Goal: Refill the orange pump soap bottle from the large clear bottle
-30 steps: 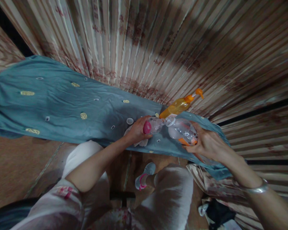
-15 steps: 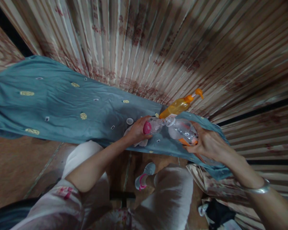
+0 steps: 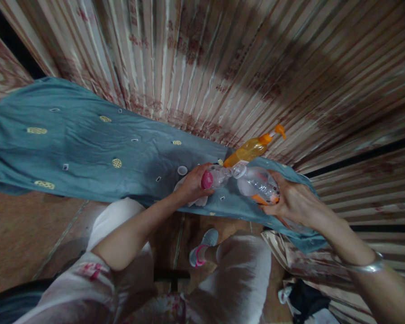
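My left hand (image 3: 195, 183) is closed around a clear plastic bottle (image 3: 220, 177) with a pink label. In my right hand (image 3: 286, 198) is a larger clear bottle (image 3: 256, 184) with orange on its label, tilted so its mouth meets the mouth of the smaller one. Whether liquid passes between them cannot be made out. Just behind the two necks stands a pump bottle (image 3: 248, 150) of yellow liquid with an orange pump. A small white cap (image 3: 182, 170) lies beside my left hand, and a crumpled whitish cloth or tissue (image 3: 200, 201) shows partly beneath it.
A teal cloth with pineapple prints (image 3: 87, 148) covers the long narrow table. Pleated patterned curtains (image 3: 205, 67) hang close behind it. Another clear bottle (image 3: 295, 226) lies partly hidden under my right wrist. A dark bag (image 3: 308, 299) rests on the floor at the lower right.
Both bottles stay mouth to mouth in almost the same place. My right wrist has shifted very slightly to the right; little else differs.
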The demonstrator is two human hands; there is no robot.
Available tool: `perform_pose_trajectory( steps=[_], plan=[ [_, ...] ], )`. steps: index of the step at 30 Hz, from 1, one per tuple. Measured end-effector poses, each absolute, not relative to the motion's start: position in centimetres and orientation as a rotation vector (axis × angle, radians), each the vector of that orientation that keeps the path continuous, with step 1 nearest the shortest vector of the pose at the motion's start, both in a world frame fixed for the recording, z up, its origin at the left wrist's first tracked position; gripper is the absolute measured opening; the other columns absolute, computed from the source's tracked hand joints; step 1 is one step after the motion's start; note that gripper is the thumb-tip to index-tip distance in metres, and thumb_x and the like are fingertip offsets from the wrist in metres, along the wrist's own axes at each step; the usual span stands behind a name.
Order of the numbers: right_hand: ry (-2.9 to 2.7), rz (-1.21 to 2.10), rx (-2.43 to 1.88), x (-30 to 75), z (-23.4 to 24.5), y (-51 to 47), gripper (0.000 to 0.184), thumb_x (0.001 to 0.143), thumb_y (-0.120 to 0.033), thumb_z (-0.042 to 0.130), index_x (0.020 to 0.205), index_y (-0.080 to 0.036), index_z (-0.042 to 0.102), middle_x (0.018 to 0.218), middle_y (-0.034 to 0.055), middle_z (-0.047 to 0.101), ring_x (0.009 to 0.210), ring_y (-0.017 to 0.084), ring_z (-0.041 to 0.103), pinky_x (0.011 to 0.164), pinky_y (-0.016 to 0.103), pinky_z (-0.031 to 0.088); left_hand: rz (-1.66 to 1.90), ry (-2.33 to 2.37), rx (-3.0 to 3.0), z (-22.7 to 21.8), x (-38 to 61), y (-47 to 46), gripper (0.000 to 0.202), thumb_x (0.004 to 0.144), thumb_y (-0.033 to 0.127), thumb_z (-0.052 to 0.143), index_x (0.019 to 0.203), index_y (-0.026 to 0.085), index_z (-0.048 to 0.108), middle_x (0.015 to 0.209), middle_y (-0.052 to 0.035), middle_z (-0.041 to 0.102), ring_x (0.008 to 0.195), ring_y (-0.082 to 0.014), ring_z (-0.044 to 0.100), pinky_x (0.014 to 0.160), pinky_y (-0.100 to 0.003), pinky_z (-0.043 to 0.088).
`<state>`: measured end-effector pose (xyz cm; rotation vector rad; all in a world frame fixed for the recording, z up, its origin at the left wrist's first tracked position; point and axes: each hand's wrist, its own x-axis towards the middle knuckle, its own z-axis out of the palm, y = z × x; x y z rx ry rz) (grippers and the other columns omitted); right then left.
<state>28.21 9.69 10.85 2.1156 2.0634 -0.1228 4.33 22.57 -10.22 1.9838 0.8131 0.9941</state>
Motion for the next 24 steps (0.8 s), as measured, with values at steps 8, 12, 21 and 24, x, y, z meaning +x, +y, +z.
perform_pose_trajectory(
  steps=[8,12,21,24],
  plan=[
    [2.043,-0.099,2.103,28.39,10.94,9.82,0.079,0.086,-0.049,0.076,0.153,-0.014,0.055,0.085,0.0082,0.082,0.083,0.038,0.081,0.072,0.038,0.055,0.979,0.819,1.976,-10.06,4.38,22.52,0.089,0.068,0.025,0.093,0.151,0.024,0.061,0.155,-0.0150,0.070,0.142,-0.0427,0.068,0.125,-0.063,0.056],
    [2.037,-0.076,2.086,28.25,11.05,9.77,0.082,0.086,-0.047,0.077,0.156,-0.013,0.053,0.081,0.0071,0.080,0.081,0.037,0.081,0.070,0.037,0.054,0.946,0.820,1.947,-9.79,4.37,22.50,0.090,0.067,0.024,0.093,0.152,0.023,0.060,0.160,-0.0147,0.066,0.146,-0.0440,0.065,0.129,-0.061,0.051],
    [2.012,-0.084,2.079,28.13,11.32,9.75,0.077,0.087,-0.048,0.074,0.152,-0.010,0.055,0.082,0.0094,0.080,0.081,0.039,0.081,0.069,0.037,0.053,0.949,0.817,1.978,-9.73,4.27,22.34,0.090,0.070,0.020,0.093,0.153,0.021,0.058,0.158,-0.0163,0.067,0.146,-0.0423,0.065,0.128,-0.059,0.052],
    [1.991,-0.091,2.080,27.94,11.45,9.68,0.074,0.089,-0.047,0.072,0.152,-0.010,0.055,0.082,0.0093,0.080,0.083,0.040,0.082,0.071,0.037,0.053,0.979,0.809,1.991,-9.97,4.26,22.34,0.089,0.071,0.020,0.092,0.153,0.023,0.056,0.157,-0.0142,0.068,0.146,-0.0388,0.066,0.126,-0.058,0.053]
  ],
)
